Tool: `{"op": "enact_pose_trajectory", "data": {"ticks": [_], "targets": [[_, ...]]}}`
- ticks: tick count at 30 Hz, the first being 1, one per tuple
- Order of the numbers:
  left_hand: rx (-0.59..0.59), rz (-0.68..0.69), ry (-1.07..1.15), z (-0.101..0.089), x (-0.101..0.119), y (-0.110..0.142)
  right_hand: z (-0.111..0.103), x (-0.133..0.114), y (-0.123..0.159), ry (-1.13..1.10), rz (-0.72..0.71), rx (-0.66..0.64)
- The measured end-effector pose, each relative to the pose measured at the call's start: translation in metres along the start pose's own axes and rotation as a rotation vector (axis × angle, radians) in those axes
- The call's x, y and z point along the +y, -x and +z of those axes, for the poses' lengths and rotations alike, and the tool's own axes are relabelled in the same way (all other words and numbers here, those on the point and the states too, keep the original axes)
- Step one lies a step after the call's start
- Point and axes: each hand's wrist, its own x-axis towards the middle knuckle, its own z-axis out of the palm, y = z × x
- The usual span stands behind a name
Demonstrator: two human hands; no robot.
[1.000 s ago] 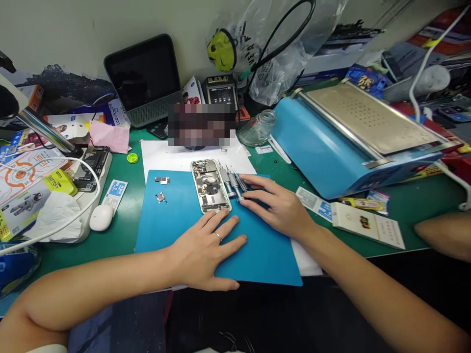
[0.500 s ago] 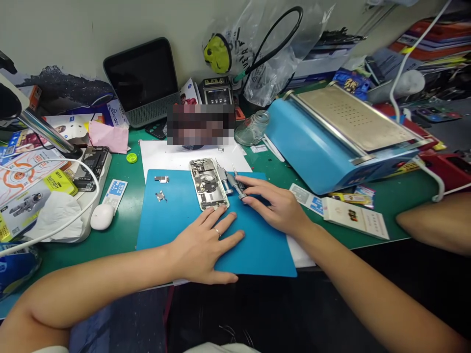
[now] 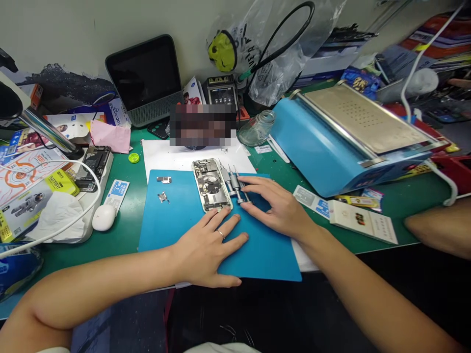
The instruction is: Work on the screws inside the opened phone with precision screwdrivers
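An opened phone (image 3: 209, 184) with its insides showing lies upright on a blue work mat (image 3: 176, 220). My left hand (image 3: 208, 250) lies flat on the mat just below the phone, fingers spread, a ring on one finger. My right hand (image 3: 275, 208) lies flat to the right of the phone, its fingertips resting on several grey screwdrivers (image 3: 235, 184) lined up beside the phone. Two small metal parts (image 3: 163, 189) lie on the mat's upper left.
A blue machine with a metal plate (image 3: 346, 132) stands at the right. A dark tablet (image 3: 145, 81), a glass jar (image 3: 257, 128) and a plastic bag stand behind. Boxes, a second opened phone (image 3: 92, 166) and a white mouse (image 3: 104, 216) crowd the left. Another person's arm (image 3: 437, 233) rests at the right edge.
My right fingers have shifted over the screwdrivers, which now lie side by side again. My left hand stays flat below the phone. The view has wobbled slightly.
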Motion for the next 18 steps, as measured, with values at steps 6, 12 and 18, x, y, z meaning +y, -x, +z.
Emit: {"op": "enact_pose_trajectory", "data": {"ticks": [6, 12, 18], "targets": [[-0.009, -0.001, 0.003, -0.0012, 0.0, -0.0006, 0.0022, 0.0035, -0.0014, 0.046, -0.05, -0.027], [-0.017, -0.001, 0.014, -0.0011, -0.0005, -0.001, -0.0011, 0.0043, -0.0009, 0.017, -0.091, -0.063], [-0.022, 0.011, 0.013, -0.0024, -0.0004, -0.0027, -0.0019, 0.0052, -0.0009, 0.0, -0.096, -0.042]]}}
